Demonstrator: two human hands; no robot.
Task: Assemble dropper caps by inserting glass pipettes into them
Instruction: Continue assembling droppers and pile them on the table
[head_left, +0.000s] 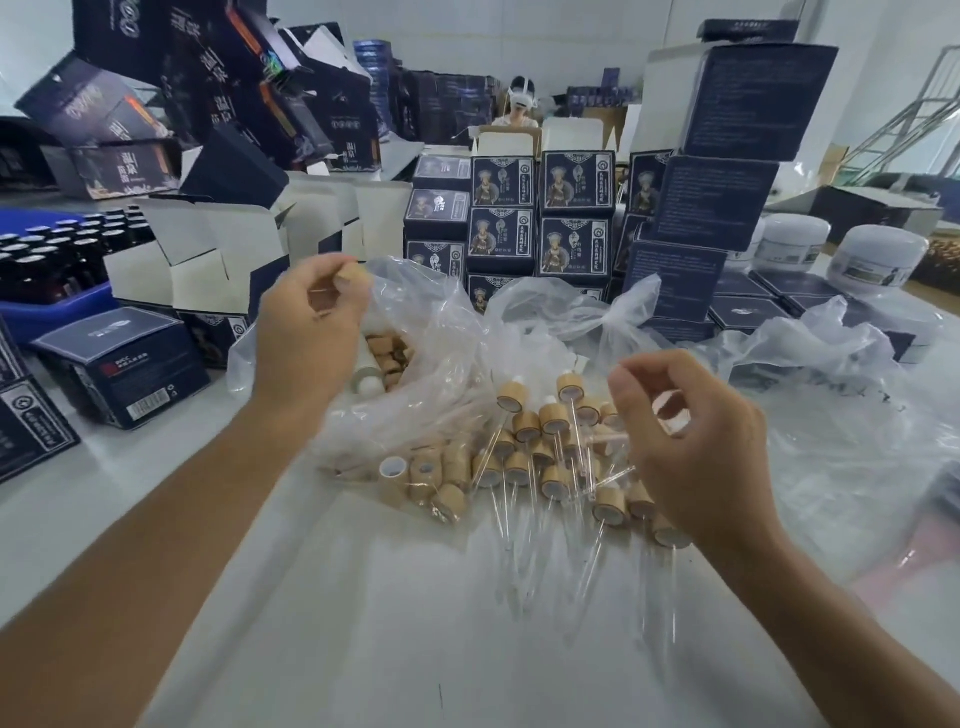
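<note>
Bamboo cap (355, 272) pinched in left grip (311, 312); right grip (691, 441) curled, contents unclear.

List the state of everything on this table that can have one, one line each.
left hand: raised, pinching a bamboo cap
right hand: raised, fingers curled; contents unclear
assembled droppers: lying piled, pipettes inserted
empty caps: lying loose, no pipettes
plastic bag: open, caps inside
white-lined cartons: flaps open
printed boxes: closed, stacked
white jars: lidded

Bare table (395, 639) near; assembled droppers (550, 457), plastic bags (431, 332), stacked boxes (540, 218) beyond.
</note>
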